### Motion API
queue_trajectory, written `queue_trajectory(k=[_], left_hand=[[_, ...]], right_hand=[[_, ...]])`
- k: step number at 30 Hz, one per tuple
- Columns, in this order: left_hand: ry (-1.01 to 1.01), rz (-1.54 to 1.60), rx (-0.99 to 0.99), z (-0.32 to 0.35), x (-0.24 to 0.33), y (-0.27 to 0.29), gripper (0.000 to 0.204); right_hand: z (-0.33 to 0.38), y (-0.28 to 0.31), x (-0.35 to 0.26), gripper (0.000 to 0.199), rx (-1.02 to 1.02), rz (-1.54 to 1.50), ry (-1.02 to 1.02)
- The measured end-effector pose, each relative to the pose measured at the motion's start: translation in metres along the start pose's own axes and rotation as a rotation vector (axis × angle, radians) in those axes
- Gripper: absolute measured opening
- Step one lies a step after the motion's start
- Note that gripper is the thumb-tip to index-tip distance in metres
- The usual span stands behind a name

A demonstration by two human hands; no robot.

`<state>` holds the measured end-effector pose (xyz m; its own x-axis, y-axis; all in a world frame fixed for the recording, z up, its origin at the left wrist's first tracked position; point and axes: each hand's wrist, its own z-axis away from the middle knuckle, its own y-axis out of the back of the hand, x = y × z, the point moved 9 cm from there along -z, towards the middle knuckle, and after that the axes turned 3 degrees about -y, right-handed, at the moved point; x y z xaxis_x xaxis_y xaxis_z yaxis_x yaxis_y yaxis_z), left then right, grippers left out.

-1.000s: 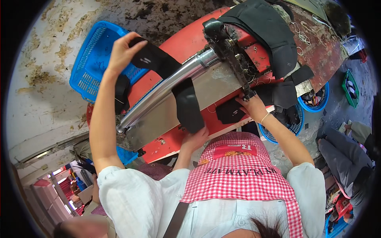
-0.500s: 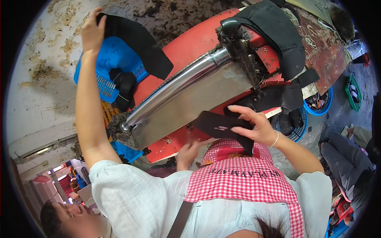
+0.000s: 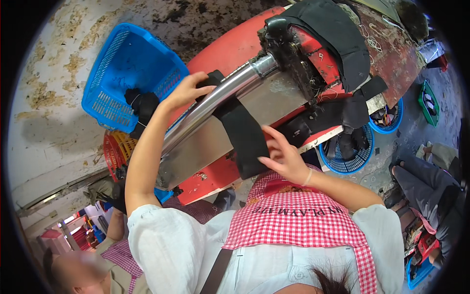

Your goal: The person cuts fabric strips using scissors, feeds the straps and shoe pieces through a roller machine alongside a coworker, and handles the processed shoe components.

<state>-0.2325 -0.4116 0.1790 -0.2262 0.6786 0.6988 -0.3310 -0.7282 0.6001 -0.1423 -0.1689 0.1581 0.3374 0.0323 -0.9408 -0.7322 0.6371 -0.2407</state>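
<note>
A flexible black sheet piece lies across the metal plate of a red machine and passes beneath its shiny roller. On the roller's far side, my left hand rests at the end of the black piece that shows there, its fingers stretched and apart. At the near part, my right hand has thumb and forefinger spread at the sheet's right edge, not closed on it. To the right, another black piece with small pale marks lies on the red surface.
A blue basket with black items stands beyond my left arm. A pile of black pieces covers the machine's far right. Blue round baskets stand on the floor at right. At lower left is another person.
My left hand has come down from the far left to the roller, and the sheet now runs beneath it. My right hand has let go of the marked piece and moved to the sheet.
</note>
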Motion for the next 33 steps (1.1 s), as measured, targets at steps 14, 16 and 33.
queue_trajectory(k=[14,16,33], left_hand=[[-0.313,-0.302,0.367,0.021,0.078,0.203,0.03],[-0.345,-0.511,0.469,0.03,0.088,0.237,0.03],[-0.354,-0.356,-0.102,0.001,0.025,-0.015,0.011]], right_hand=[[-0.019,0.117,0.049,0.034,0.071,1.416,0.47],[-0.022,0.117,0.048,0.034,0.051,1.436,0.468],[-0.05,0.011,0.004,0.033,0.22,0.046,-0.024]])
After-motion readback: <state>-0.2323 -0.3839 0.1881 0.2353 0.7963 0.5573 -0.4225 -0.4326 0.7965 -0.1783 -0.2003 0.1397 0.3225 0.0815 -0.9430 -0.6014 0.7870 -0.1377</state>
